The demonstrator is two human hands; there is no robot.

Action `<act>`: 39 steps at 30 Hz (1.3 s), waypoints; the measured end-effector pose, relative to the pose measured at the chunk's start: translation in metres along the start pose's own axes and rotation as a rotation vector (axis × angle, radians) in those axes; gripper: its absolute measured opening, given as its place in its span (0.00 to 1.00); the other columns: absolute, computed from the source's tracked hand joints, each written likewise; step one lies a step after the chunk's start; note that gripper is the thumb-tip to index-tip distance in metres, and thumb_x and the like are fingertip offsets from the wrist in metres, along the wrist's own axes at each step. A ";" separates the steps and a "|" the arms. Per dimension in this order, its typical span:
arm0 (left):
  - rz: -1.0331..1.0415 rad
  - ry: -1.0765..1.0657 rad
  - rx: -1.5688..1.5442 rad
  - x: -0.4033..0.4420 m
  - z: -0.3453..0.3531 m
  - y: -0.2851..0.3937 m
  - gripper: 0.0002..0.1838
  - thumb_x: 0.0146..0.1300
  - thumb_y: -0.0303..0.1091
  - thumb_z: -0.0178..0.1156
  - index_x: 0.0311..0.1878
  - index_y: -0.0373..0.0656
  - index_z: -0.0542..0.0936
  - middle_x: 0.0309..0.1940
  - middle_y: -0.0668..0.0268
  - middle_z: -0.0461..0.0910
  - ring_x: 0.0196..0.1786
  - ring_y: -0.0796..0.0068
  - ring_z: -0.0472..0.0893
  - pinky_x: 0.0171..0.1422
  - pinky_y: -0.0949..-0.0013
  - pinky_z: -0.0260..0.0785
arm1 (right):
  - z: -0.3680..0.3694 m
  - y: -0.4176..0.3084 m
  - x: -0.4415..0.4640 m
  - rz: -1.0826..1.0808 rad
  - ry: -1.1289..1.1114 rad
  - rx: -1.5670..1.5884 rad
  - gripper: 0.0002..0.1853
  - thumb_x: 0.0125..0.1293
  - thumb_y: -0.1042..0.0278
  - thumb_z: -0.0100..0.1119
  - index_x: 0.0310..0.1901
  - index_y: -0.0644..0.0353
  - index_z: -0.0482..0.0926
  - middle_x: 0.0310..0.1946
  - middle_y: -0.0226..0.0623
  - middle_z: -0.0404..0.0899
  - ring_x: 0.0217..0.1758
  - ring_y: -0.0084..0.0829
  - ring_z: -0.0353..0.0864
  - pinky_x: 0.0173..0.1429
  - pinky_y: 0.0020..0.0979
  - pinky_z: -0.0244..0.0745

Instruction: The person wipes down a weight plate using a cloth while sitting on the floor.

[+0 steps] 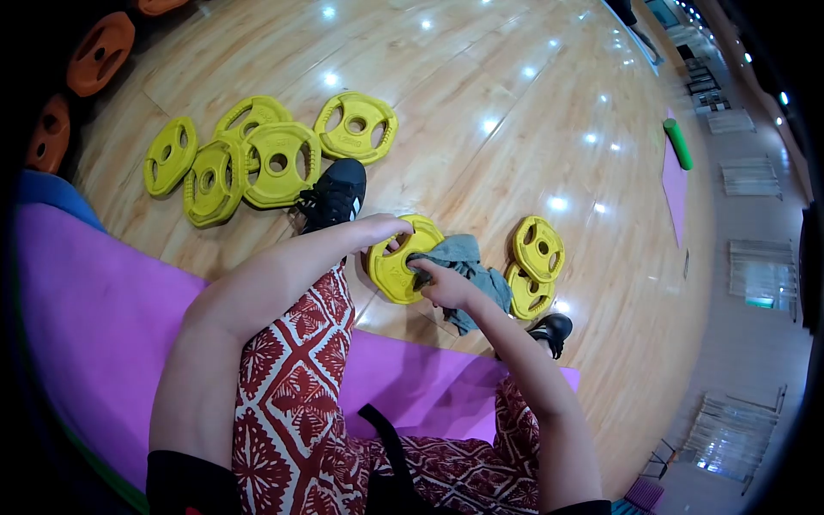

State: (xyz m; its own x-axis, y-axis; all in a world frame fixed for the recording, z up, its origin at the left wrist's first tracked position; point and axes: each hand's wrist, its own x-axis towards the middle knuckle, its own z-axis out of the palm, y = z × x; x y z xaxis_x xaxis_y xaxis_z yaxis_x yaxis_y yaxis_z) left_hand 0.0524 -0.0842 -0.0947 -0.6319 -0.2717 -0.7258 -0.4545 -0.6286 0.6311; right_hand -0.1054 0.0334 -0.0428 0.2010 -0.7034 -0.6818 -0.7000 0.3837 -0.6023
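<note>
A yellow weight plate [394, 279] stands tilted between my two feet. My left hand [384, 230] grips its upper left part, with the fingers curled into a slot of the plate. Against the face of the same plate, my right hand [444, 283] presses a grey-green cloth [461, 251], its fingers closed on the fabric. The rest of the cloth hangs loose to the right of the plate.
Several yellow plates [279, 163] lie beyond my left shoe [341, 193]. Two more yellow plates [540, 249] overlap near my right shoe [552, 330]. A purple mat [412, 378] is under my legs. Orange plates [100, 54] stand at the upper left. A green roller [677, 144] lies farther off.
</note>
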 end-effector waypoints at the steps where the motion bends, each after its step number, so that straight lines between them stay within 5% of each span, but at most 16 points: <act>1: -0.005 -0.011 -0.003 0.000 0.000 0.000 0.19 0.56 0.41 0.49 0.48 0.40 0.71 0.33 0.63 0.71 0.30 0.77 0.72 0.31 0.75 0.70 | -0.002 -0.007 -0.002 -0.001 -0.001 0.003 0.24 0.53 0.68 0.48 0.55 0.44 0.66 0.30 0.42 0.78 0.31 0.38 0.79 0.34 0.35 0.71; 3: -0.007 -0.018 0.002 -0.001 0.001 0.002 0.19 0.57 0.41 0.49 0.48 0.40 0.71 0.33 0.63 0.72 0.30 0.77 0.73 0.31 0.76 0.70 | -0.008 -0.021 -0.005 -0.052 0.104 -0.765 0.19 0.57 0.67 0.46 0.51 0.42 0.69 0.26 0.35 0.78 0.29 0.34 0.79 0.31 0.34 0.69; 6: 0.006 -0.001 0.016 -0.005 0.002 0.004 0.19 0.57 0.41 0.49 0.48 0.40 0.71 0.32 0.63 0.72 0.28 0.77 0.72 0.30 0.76 0.69 | -0.016 -0.029 0.002 -0.081 0.034 -1.062 0.14 0.59 0.64 0.44 0.47 0.41 0.70 0.22 0.29 0.76 0.29 0.30 0.79 0.30 0.34 0.65; 14: 0.021 -0.035 -0.025 0.006 -0.001 -0.002 0.15 0.57 0.39 0.49 0.44 0.40 0.71 0.29 0.63 0.71 0.26 0.78 0.71 0.27 0.77 0.68 | -0.017 -0.013 0.008 -0.389 0.235 -1.465 0.12 0.59 0.64 0.44 0.44 0.39 0.71 0.26 0.29 0.74 0.30 0.28 0.76 0.34 0.32 0.60; 16: 0.032 -0.020 0.055 0.010 -0.003 -0.007 0.26 0.53 0.49 0.49 0.50 0.41 0.71 0.38 0.58 0.75 0.37 0.69 0.76 0.37 0.66 0.69 | -0.018 -0.017 0.011 -0.476 0.246 -1.462 0.14 0.59 0.64 0.44 0.47 0.37 0.70 0.29 0.33 0.73 0.30 0.29 0.77 0.36 0.32 0.62; 18: 0.032 -0.023 0.072 0.013 -0.004 -0.009 0.26 0.53 0.49 0.49 0.51 0.42 0.70 0.39 0.57 0.75 0.37 0.69 0.75 0.38 0.66 0.69 | -0.021 -0.022 0.012 -0.461 0.155 -1.558 0.15 0.59 0.64 0.44 0.48 0.37 0.70 0.28 0.31 0.73 0.30 0.28 0.76 0.35 0.32 0.62; 23: 0.027 0.035 0.144 0.008 -0.002 -0.003 0.27 0.53 0.50 0.49 0.52 0.42 0.70 0.39 0.58 0.74 0.37 0.69 0.75 0.39 0.66 0.69 | -0.024 -0.036 0.005 -0.255 0.093 -1.379 0.16 0.59 0.64 0.44 0.49 0.41 0.70 0.22 0.30 0.74 0.26 0.28 0.77 0.31 0.32 0.63; 25: 0.011 0.025 0.022 0.004 0.001 -0.002 0.17 0.57 0.41 0.49 0.46 0.42 0.71 0.31 0.65 0.71 0.29 0.79 0.72 0.30 0.77 0.68 | -0.016 -0.035 0.001 -0.165 0.057 -1.311 0.16 0.58 0.64 0.44 0.49 0.41 0.70 0.20 0.32 0.75 0.25 0.29 0.78 0.29 0.32 0.63; 30: 0.057 -0.003 0.022 -0.003 0.001 0.001 0.23 0.54 0.46 0.50 0.48 0.39 0.72 0.37 0.59 0.74 0.33 0.72 0.75 0.34 0.71 0.70 | -0.005 -0.037 -0.002 0.060 0.132 -0.822 0.18 0.55 0.65 0.47 0.49 0.46 0.71 0.27 0.41 0.79 0.30 0.39 0.80 0.31 0.38 0.72; 36: 0.009 -0.021 -0.006 -0.010 0.003 0.007 0.19 0.57 0.40 0.48 0.49 0.39 0.69 0.33 0.63 0.73 0.32 0.76 0.75 0.35 0.75 0.71 | 0.017 -0.026 -0.004 0.077 0.304 -0.505 0.21 0.48 0.64 0.56 0.48 0.53 0.72 0.29 0.42 0.79 0.32 0.41 0.79 0.37 0.37 0.74; 39: 0.006 -0.034 -0.028 -0.012 0.004 0.007 0.18 0.57 0.39 0.49 0.47 0.39 0.70 0.31 0.64 0.73 0.30 0.77 0.74 0.34 0.75 0.71 | 0.031 -0.006 -0.002 -0.011 0.404 -0.288 0.18 0.50 0.67 0.51 0.46 0.54 0.74 0.29 0.45 0.78 0.35 0.42 0.79 0.40 0.39 0.73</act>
State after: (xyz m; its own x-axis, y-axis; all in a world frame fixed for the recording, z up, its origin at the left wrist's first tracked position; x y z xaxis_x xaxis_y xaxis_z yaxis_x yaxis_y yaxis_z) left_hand 0.0539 -0.0821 -0.0806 -0.6561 -0.2509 -0.7118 -0.4332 -0.6471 0.6274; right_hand -0.0804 0.0506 -0.0507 -0.0323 -0.9042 -0.4258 -0.8718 0.2338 -0.4304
